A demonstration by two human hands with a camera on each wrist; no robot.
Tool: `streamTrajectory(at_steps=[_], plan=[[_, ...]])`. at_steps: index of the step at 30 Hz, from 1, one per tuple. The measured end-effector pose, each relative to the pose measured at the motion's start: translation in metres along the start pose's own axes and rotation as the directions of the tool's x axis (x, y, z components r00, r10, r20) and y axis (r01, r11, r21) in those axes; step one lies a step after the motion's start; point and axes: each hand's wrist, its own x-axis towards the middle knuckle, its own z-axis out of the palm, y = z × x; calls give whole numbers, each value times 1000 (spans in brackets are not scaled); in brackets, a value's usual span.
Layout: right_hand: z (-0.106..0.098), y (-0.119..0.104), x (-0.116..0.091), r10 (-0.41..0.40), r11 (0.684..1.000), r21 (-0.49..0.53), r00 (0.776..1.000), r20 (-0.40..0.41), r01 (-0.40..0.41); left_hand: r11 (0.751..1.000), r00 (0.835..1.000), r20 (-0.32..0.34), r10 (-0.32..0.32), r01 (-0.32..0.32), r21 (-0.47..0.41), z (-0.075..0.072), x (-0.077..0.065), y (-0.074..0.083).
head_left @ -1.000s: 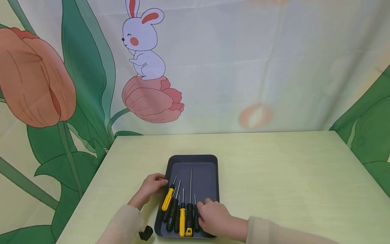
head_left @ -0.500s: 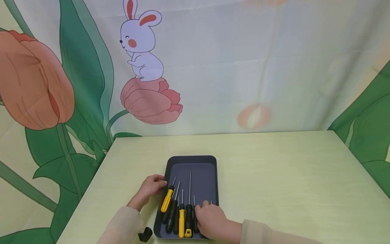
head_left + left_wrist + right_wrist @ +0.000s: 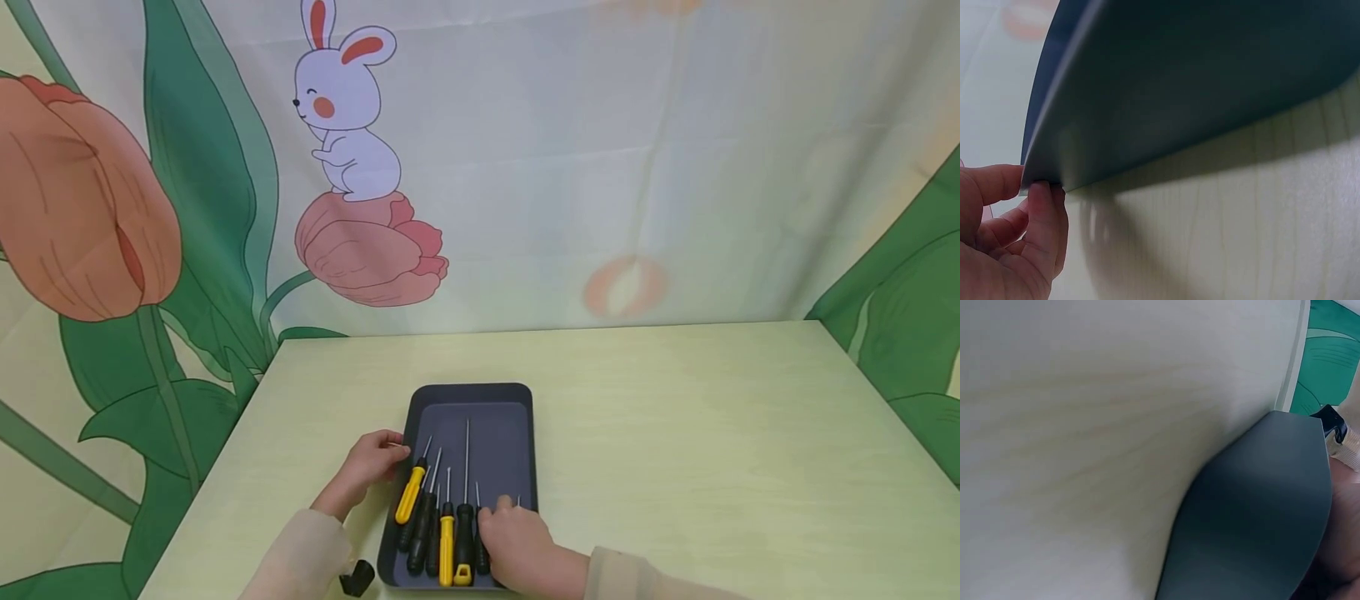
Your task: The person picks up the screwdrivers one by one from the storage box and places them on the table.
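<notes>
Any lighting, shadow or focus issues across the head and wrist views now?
Head: fairly even light, yellow-handled screwdrivers readable, orange flower print hazy. Left wrist: the tray's outer wall is dark, with a shadow on the table beneath and pale sheen at right. Right wrist: table grain looks soft, the tray wall dim.

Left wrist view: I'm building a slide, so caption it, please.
A left hand pinches a dark tray by its rim, pale tabletop below.

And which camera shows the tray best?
The head view: it shows the tray nearly whole, with screwdrivers inside. The left wrist view shows mostly an outer wall and rim, pinched by the left hand; the right wrist view, mostly part of an outer wall.
</notes>
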Motion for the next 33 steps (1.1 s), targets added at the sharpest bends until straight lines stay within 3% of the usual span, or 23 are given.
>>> streamTrajectory(at_steps=[7,20,33], plan=[[4,0,0,20,997,72,999,-26,-18,1000,1000,1,-4,4,2,-1,-1,0],[6,1,7,105,983,150,994,28,-108,1000,1000,7,-9,9,-1,-1,-1,0],[3,6,4,105,962,261,992,-68,-83,1000,1000,4,-9,9,-1,0,-2,0]])
